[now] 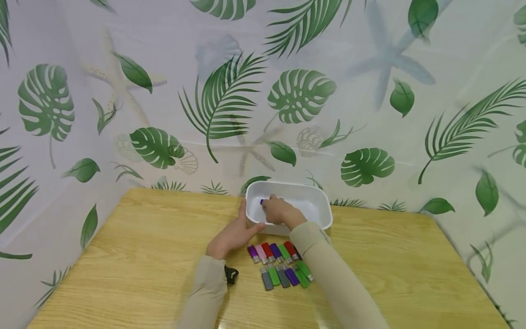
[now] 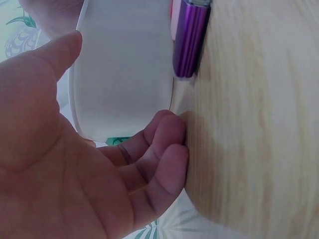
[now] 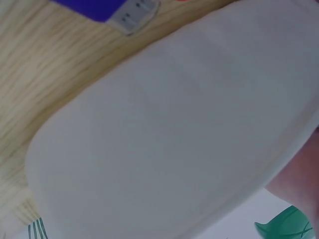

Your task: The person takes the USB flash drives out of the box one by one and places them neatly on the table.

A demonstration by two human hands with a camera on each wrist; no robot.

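Observation:
A white plastic container [image 1: 320, 208] stands at the table's far edge. My left hand [image 1: 232, 235] holds its near left corner, thumb on the front rim and fingers along the left side; in the left wrist view these fingers are bent beside the wall. Inside the container, my right hand [image 1: 281, 212] pinches a blue USB flash drive [image 1: 262, 201], of which just one end shows. In the right wrist view the container's wall hides most of that hand. In front of the container, several USB flash drives [image 1: 273, 276] lie in two rows, in purple, pink, red, blue, green and grey.
The wooden table [image 1: 156, 256] extends to both sides of the container and the drives. A leaf-patterned cloth [image 1: 242, 151] hangs right behind the container. The right forearm [image 1: 341, 278] passes over the right end of the rows.

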